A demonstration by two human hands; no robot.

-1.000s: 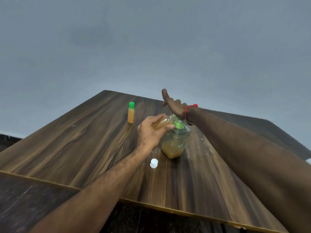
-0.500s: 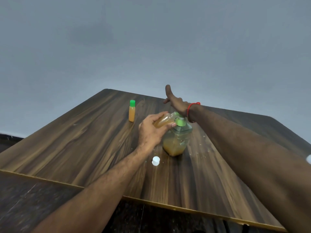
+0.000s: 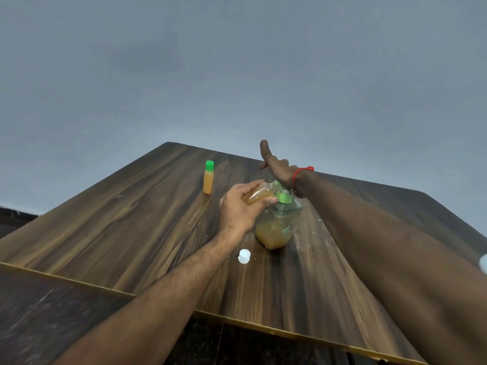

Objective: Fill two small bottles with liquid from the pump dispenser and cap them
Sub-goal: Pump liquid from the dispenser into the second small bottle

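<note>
Plain indoor rm, wood-grain table (image 3: 131, 233), bare grey wall (image 3: 237, 75)

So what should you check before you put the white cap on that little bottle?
1. Small bottle held firmly in the left hand: ok.
2. Bottle full enough: cannot tell; amber liquid shows, the level is hidden by fingers.
3. Bottle upright: not ok, it lies tilted at the pump dispenser spout.
4. Right hand free to pick up the cap: not ok, its palm rests on the green pump head.
5. White cap within reach: ok, on the table near the dispenser.
6. First bottle capped: ok, green cap on.
</note>
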